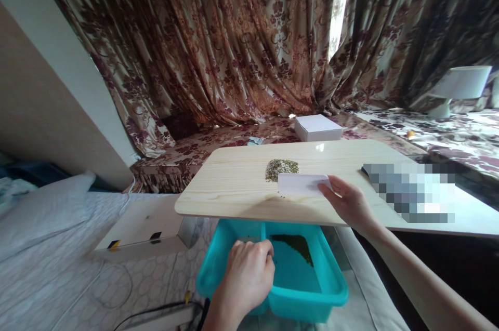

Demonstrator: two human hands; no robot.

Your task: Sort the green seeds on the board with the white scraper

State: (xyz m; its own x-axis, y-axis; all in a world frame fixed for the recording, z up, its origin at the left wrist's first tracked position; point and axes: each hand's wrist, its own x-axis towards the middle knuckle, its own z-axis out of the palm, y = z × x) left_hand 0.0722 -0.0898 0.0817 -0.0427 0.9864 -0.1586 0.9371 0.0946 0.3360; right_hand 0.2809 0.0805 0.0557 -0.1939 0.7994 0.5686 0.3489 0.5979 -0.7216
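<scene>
Head view: grain pile (283, 166) lies on bench (222, 177), left of and slightly beyond right hand (346, 201); right hand nearer, left hand (250, 274) lower, over teal bin (300, 310). Right hand pinches white card (299, 184) at its right end; card's long axis runs left-right, roughly along bench's near edge, free end pointing left, at pile's near side. Hands apart; left fingers curled, cannot tell on what.

No lettering, numbers or signs are legible.
</scene>
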